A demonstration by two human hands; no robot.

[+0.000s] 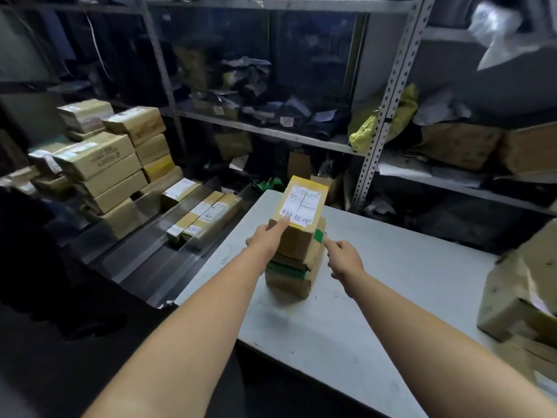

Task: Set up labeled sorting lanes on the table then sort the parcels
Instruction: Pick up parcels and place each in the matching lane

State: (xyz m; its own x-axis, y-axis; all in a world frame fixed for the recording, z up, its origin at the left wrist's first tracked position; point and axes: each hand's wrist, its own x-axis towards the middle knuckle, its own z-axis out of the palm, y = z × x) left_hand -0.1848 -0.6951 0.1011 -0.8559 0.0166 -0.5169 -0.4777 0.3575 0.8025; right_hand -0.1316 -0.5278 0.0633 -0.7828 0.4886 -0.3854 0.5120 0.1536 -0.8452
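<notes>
- Where is the parcel?
- The top parcel [297,242] sits on a stack of cardboard boxes [287,280] near the left end of the white table [391,282]. Its white label [303,205] faces up.
- What is the left hand doing?
- The left hand [265,241] lies against the parcel's left side, with 1 straight finger reaching onto the label's near edge. It grips nothing.
- And the right?
- The right hand [343,257] is just beside the stack. 1 index finger stretches to the green tape [319,235], and the others are loosely curled and hold nothing. I cannot tell whether the fingertip touches the tape.
</notes>
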